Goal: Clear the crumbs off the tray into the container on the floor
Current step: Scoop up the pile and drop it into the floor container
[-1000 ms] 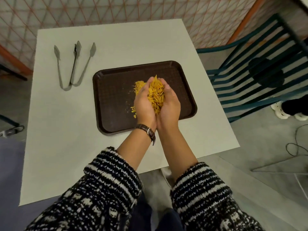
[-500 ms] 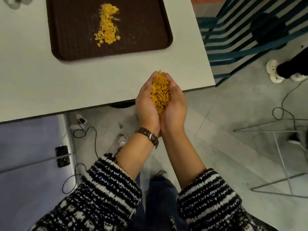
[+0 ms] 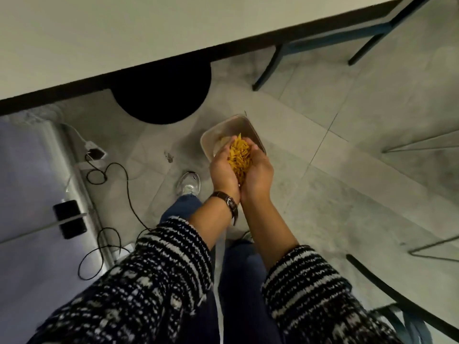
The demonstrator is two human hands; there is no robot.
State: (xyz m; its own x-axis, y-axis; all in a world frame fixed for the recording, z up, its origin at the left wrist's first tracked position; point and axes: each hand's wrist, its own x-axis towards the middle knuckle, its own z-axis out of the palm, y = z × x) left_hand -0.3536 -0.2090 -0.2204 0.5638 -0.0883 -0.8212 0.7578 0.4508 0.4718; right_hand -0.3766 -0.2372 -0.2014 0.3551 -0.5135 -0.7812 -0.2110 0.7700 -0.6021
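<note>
Our left hand [image 3: 223, 170] and right hand [image 3: 259, 173] cup the crumbs [image 3: 239, 155], fingers [image 3: 223, 151] curled round them, over the container [image 3: 238, 119] on the floor [image 3: 335, 199]. We should lower first, then part our palms slowly.

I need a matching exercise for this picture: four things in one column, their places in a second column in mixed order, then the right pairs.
1. crumbs
2. container
3. watch
4. shoe

A. on the left wrist
B. cupped between left hand and right hand
C. on the floor, left of the container
D. on the floor, under the hands

Pairs: 1-B, 2-D, 3-A, 4-C
</note>
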